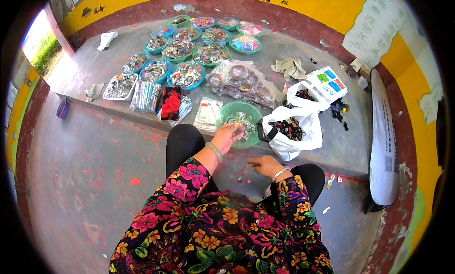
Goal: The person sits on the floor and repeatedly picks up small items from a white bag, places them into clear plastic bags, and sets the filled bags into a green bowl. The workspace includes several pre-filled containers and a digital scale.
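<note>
My left hand (226, 137) is over the near left rim of a green plastic basin (251, 110) on the raised step. Its fingers are pinched on a small clear packet (241, 131), whose contents are too small to tell. Similar shiny clear packets (241, 118) lie in the basin. Lower down and to the right, my right hand (266, 166) hovers beside my right knee with its fingers curled in. Whatever those fingers hold, if anything, is hidden. Each wrist wears a pale bangle, below floral sleeves.
Several basins (187, 75) of small trinkets fill the step behind. Nearer are bagged bead bracelets (244, 84), a red-and-black pouch (171, 104), flat packets (207, 114) and white bags (303, 136) of dark patterned cloth. A long silver-grey case (383, 141) leans at the right wall.
</note>
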`<move>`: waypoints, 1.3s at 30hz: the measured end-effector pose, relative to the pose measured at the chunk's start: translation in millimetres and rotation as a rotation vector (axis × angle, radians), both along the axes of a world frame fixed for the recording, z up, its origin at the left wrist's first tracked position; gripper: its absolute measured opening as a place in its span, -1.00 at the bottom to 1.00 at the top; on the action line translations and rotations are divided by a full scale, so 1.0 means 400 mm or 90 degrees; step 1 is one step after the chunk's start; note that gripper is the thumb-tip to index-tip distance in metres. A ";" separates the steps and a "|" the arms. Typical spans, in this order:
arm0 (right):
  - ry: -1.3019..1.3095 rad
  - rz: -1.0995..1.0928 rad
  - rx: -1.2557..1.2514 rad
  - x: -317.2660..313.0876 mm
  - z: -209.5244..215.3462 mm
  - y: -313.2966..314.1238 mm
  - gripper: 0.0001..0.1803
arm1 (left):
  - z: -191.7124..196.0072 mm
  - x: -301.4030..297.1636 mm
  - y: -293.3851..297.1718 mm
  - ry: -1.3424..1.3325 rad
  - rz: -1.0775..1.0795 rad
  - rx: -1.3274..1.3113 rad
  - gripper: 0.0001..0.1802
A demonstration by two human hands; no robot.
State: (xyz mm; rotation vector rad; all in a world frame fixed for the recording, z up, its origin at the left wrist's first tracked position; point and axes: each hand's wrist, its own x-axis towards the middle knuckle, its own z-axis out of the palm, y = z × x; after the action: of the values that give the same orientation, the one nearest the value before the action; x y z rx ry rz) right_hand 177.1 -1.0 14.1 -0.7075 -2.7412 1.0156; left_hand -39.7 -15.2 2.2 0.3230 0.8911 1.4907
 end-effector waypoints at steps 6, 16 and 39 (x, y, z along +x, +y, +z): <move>-0.162 -0.207 0.107 -0.016 -0.009 -0.005 -0.81 | 0.049 0.004 -0.034 -0.020 -0.032 0.044 -0.82; 0.275 -0.403 -0.298 -0.012 0.007 0.038 -0.73 | 0.065 0.054 -0.102 -0.055 -0.079 0.036 -0.80; 0.050 -0.453 -0.167 -0.013 -0.009 0.050 -0.83 | 0.000 0.028 -0.055 -0.057 0.059 -0.002 -0.74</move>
State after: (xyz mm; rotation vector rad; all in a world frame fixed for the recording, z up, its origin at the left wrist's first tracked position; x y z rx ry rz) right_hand 172.0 18.8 10.4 -1.4924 -2.0212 1.1698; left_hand -28.5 -37.1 2.1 0.2133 0.8464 1.5771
